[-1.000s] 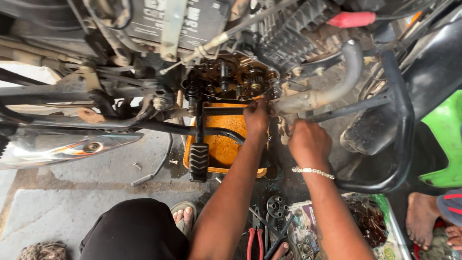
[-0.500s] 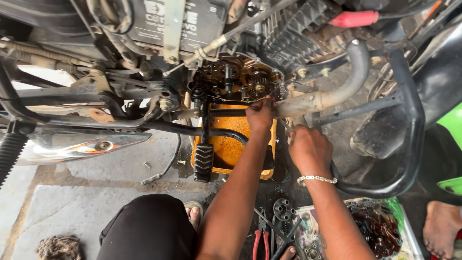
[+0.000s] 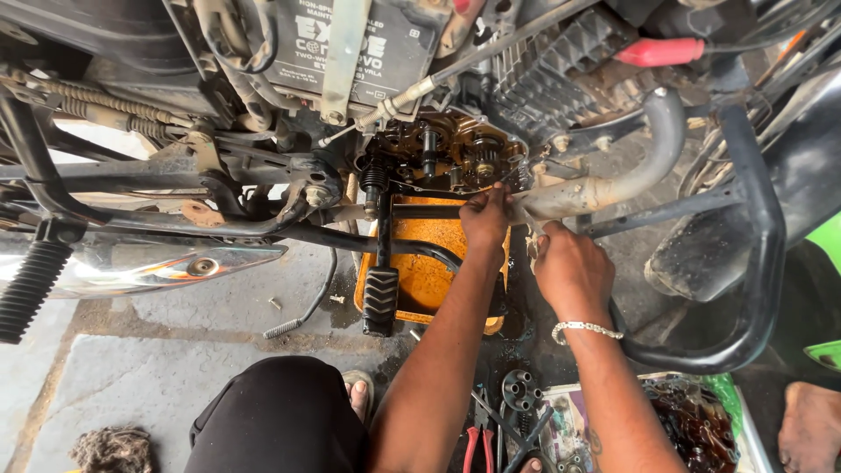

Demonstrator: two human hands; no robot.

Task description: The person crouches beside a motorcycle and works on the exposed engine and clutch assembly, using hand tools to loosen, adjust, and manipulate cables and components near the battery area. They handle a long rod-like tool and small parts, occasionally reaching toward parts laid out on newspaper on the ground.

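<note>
A motorcycle engine (image 3: 447, 158) stands open on its side, with oily gears and shafts bare. My left hand (image 3: 486, 221) reaches up to the lower edge of that opening, its fingertips pinched against the case; what they hold is hidden. My right hand (image 3: 569, 271), with a silver bracelet on the wrist, is curled just below the exhaust pipe (image 3: 613, 180). A thin pale tool (image 3: 532, 247) shows at its thumb. An orange drain pan (image 3: 429, 271) with dark oil lies on the ground under both hands.
A black foot peg and lever (image 3: 381, 298) hangs over the pan. Black crash-guard tubing (image 3: 753, 263) curves on the right. Red-handled pliers (image 3: 473, 442), loose parts and a tray of oily parts (image 3: 692, 429) lie near my knee (image 3: 272, 420). Another person's bare foot (image 3: 806, 429) is at the right.
Both hands stay at the engine's lower edge. My right hand has closed in slightly toward the left one, and the view has shifted a little.
</note>
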